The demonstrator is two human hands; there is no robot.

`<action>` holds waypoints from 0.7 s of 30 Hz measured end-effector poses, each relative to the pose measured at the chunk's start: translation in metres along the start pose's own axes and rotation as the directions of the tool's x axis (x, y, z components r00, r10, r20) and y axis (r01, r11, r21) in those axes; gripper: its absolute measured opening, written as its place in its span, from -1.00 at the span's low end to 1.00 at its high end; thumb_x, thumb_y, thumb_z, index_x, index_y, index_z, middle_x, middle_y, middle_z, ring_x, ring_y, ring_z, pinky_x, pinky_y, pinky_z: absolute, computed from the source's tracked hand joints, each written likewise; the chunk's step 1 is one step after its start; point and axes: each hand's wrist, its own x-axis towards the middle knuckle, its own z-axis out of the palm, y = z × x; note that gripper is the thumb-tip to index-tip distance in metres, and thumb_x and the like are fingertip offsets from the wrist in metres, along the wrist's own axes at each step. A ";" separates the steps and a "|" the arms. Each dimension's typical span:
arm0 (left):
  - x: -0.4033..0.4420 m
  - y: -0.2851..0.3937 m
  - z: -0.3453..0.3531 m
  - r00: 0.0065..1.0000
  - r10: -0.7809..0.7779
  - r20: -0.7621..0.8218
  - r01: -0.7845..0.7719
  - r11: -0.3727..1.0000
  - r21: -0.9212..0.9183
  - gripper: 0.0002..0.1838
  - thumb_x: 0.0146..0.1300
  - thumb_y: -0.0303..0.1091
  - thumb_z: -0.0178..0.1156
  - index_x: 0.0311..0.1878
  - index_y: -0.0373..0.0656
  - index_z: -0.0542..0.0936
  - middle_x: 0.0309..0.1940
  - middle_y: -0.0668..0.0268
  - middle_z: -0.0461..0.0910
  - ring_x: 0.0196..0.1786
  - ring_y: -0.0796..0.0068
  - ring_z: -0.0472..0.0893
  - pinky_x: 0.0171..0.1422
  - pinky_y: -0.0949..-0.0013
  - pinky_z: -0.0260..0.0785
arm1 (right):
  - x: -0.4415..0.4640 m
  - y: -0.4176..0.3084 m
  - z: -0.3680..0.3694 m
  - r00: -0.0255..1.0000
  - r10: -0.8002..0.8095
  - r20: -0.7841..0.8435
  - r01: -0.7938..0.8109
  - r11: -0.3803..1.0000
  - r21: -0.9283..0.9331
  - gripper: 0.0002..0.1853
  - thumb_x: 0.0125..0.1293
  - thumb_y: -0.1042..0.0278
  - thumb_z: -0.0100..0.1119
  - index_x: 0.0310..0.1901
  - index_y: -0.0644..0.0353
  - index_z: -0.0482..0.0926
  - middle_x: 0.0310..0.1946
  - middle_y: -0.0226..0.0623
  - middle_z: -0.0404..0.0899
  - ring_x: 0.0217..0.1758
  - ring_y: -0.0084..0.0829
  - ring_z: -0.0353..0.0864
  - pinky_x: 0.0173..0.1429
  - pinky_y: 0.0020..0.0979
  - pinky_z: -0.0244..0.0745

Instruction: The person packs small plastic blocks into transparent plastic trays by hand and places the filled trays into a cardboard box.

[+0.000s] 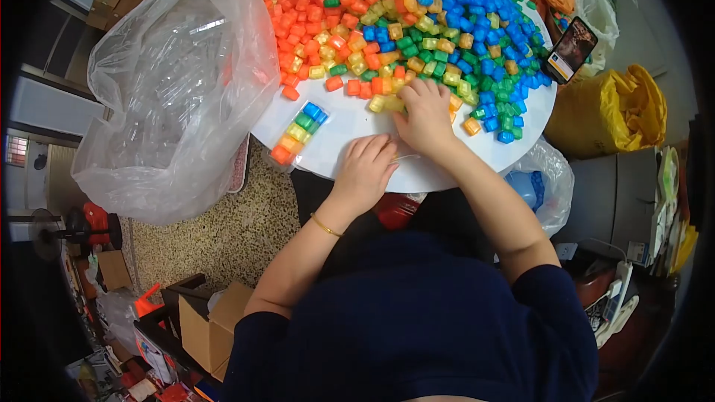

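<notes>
A large heap of small translucent cubes, red, orange, yellow, green and blue, covers the back of the white round table. My right hand reaches to the heap's front edge, its fingers bent over yellow cubes; whether it grips one is hidden. Nearer the table's front edge, my left hand has its fingers curled together around something too small to make out. To its left lies a clear case filled with cubes in rows of blue, green, yellow, orange and red.
A big clear plastic bag full of clear cases leans on the table's left side. At the right edge stands a phone. Beyond it is a yellow bag. An open cardboard box sits lower left.
</notes>
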 end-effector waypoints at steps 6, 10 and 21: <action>-0.011 0.010 0.007 0.979 -0.158 -0.132 0.164 0.986 0.036 -0.52 0.06 -0.38 0.26 0.08 -0.26 0.44 0.07 0.08 0.44 0.13 0.08 0.41 0.30 0.04 0.16 | -0.052 -0.026 -0.025 0.997 0.077 0.010 -0.078 0.997 0.015 -0.69 -0.04 0.23 0.33 -0.25 0.15 0.55 -0.24 -0.30 0.51 -0.10 -0.22 0.43 0.02 -0.16 0.16; -0.002 0.022 -0.007 0.981 -0.162 -0.105 0.181 0.962 0.202 -0.54 0.11 -0.34 0.21 0.10 -0.22 0.44 0.11 0.09 0.42 0.17 0.11 0.37 0.34 -0.03 0.09 | -0.013 -0.001 -0.023 0.984 0.068 -0.167 -0.061 0.997 0.045 -0.70 -0.03 0.21 0.33 -0.27 0.13 0.55 -0.30 -0.33 0.51 -0.12 -0.22 0.43 0.01 -0.15 0.16; 0.001 0.014 0.009 0.992 -0.114 -0.047 0.121 0.969 0.214 -0.47 0.07 -0.42 0.19 0.20 -0.09 0.45 0.10 0.17 0.43 0.09 0.22 0.42 0.18 0.12 0.17 | -0.059 -0.003 -0.025 0.989 0.053 -0.139 -0.025 0.981 0.193 -0.61 -0.03 0.31 0.36 -0.14 0.18 0.49 -0.26 -0.18 0.50 -0.12 -0.15 0.44 -0.02 -0.21 0.24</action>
